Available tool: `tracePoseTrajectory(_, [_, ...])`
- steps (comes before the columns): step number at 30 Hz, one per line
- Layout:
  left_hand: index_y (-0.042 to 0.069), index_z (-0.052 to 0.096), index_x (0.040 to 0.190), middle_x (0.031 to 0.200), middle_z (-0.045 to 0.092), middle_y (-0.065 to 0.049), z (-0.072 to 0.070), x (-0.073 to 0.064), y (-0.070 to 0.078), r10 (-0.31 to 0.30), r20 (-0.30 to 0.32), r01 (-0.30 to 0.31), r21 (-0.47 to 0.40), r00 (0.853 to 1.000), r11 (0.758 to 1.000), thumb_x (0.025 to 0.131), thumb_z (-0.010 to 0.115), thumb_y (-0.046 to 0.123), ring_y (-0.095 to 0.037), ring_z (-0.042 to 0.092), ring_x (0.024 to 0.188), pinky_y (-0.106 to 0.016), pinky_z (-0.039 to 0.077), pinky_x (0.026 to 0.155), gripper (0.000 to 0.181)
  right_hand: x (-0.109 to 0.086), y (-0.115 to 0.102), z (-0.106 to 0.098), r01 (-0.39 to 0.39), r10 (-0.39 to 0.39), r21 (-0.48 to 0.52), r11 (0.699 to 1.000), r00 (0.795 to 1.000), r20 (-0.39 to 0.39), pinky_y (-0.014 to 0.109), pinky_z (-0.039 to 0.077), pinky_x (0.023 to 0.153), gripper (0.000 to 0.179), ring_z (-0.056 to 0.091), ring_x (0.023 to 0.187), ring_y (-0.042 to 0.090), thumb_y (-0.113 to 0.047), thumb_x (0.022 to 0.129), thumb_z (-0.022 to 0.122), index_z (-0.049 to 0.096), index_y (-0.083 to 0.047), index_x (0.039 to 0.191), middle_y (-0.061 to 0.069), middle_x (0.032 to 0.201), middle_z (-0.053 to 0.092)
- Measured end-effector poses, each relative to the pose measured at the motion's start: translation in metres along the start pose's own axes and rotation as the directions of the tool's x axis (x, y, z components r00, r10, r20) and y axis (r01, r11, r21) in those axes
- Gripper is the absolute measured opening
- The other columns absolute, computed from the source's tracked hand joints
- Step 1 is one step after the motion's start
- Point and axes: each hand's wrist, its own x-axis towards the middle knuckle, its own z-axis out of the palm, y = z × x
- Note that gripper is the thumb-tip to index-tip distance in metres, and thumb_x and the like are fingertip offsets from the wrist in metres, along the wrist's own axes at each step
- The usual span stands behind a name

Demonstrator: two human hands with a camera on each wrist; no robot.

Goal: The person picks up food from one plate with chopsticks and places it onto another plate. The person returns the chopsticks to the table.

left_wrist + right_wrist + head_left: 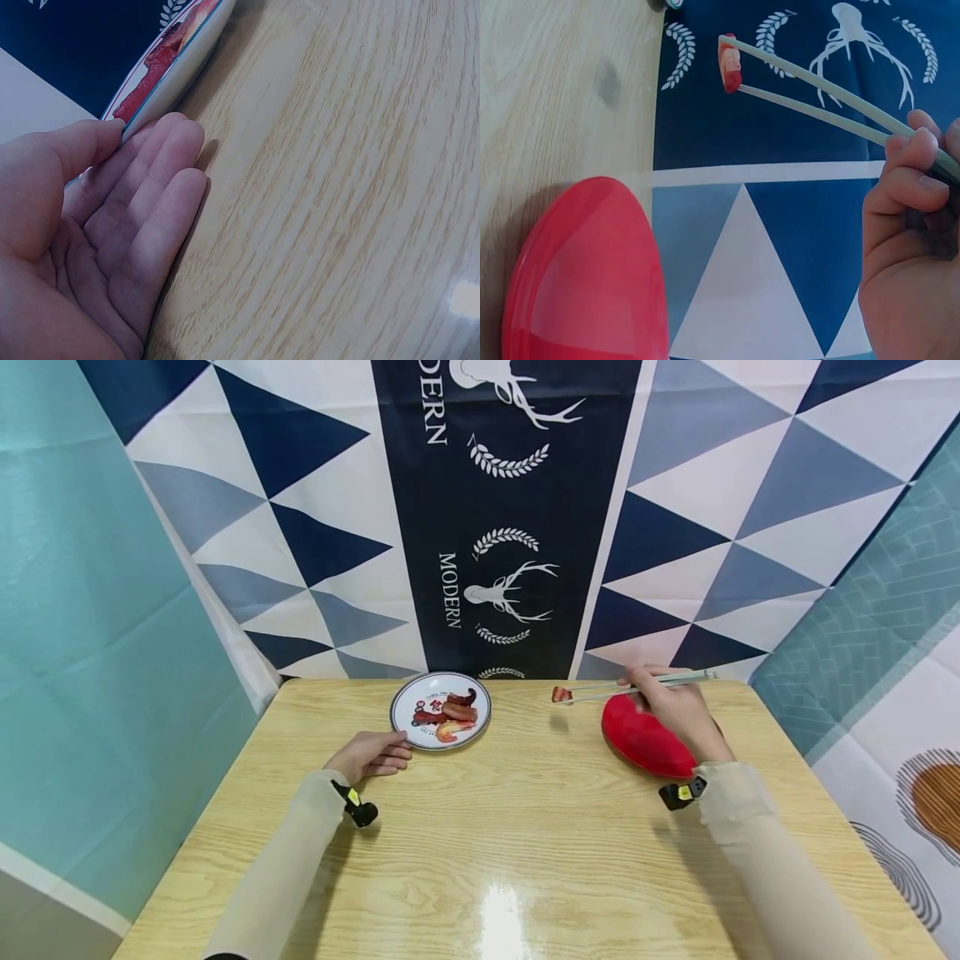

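My left hand [372,755] pinches the near left rim of a round white plate [407,700], thumb over the edge and fingers below it. Several pieces of food lie on that plate, among them a shrimp [450,729] and a brown sausage-like piece [459,712]. On the right, my right hand [671,706] holds a pair of pale green chopsticks [810,79]. Their tips grip a small red-and-white piece of food [730,66], raised over the table between the two dishes. Under the right hand sits a red oval dish [637,743], partly covered by it.
The dishes stand toward the far edge of a light wooden table [480,827]. Right behind that edge hangs a patterned cloth [510,527] with triangles and deer heads. A teal panel [112,610] borders the left side.
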Motion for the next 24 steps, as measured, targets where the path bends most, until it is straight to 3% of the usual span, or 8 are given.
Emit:
tracePoseTrajectory(7, [0.0, 0.071, 0.119, 0.086, 0.078, 0.0, 0.0, 0.001, 0.0, -0.009, -0.004, 0.009, -0.007, 1.0, 1.0, 0.103, 0.064, 0.038, -0.008, 0.075, 0.071, -0.023, 0.064, 0.068, 0.041, 0.002, -0.004, 0.007, 0.025, -0.025, 0.033, 0.999, 1.0, 0.007, 0.024, 0.048, 0.058, 0.05, 0.055, 0.061, 0.017, -0.052, 0.105, 0.054, 0.075, -0.007, 0.103, 0.006, 0.066, 0.06])
tracePoseTrajectory(17, [0.001, 0.072, 0.118, 0.086, 0.078, 0.0, -0.001, 0.002, 0.001, -0.013, -0.01, 0.013, -0.002, 1.0, 1.0, 0.103, 0.063, 0.038, -0.008, 0.074, 0.071, -0.023, 0.064, 0.068, 0.041, 0.008, -0.005, 0.017, -0.032, 0.029, 0.051, 0.998, 0.998, 0.052, 0.024, 0.042, 0.049, 0.051, 0.055, 0.063, 0.029, -0.059, 0.102, 0.054, 0.074, -0.012, 0.109, 0.006, 0.071, 0.062])
tracePoseTrajectory(24, [0.003, 0.073, 0.114, 0.085, 0.078, 0.001, -0.002, 0.003, 0.0, -0.026, -0.014, 0.026, 0.005, 1.0, 1.0, 0.104, 0.062, 0.038, -0.008, 0.075, 0.071, -0.022, 0.063, 0.068, 0.038, 0.009, -0.01, 0.026, -0.007, 0.001, 0.085, 0.996, 0.998, 0.065, 0.022, 0.047, 0.054, 0.051, 0.056, 0.063, 0.021, -0.058, 0.101, 0.056, 0.072, -0.01, 0.106, 0.018, 0.079, 0.064])
